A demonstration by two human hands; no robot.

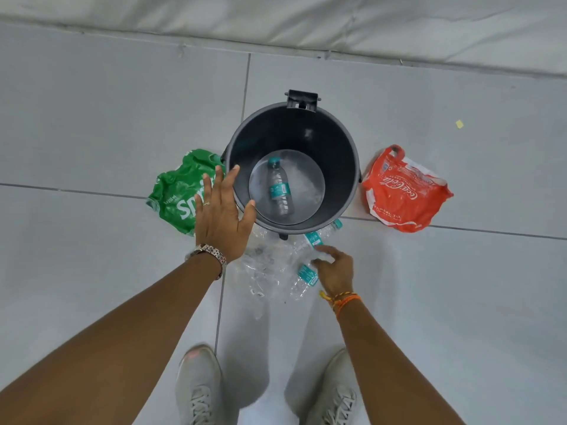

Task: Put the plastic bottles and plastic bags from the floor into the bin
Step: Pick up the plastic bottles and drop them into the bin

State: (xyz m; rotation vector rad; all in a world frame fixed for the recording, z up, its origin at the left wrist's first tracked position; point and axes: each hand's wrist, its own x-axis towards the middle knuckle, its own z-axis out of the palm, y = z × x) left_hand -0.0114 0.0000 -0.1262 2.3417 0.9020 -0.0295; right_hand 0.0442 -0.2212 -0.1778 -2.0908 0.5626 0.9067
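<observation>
Dark round bin [343,167], upright, open, one teal-labelled clear bottle [278,188] lying inside. Crumpled green bag [178,191] at its left, red bag [402,191] right. Clear bottles [302,277] heaped on floor before it.

Matt dark plastic bin [343,167], glossy crinkled green bag [175,191], smooth floor tiles [92,124].

Floor [92,118]: large pale grey tiles with thin dark grout lines, evenly lit, faintly glossy. Far edge: white padded sheet or mattress [306,19], creased, spanning left to right. Far right: one small yellow scrap [459,124] on a tile.
</observation>
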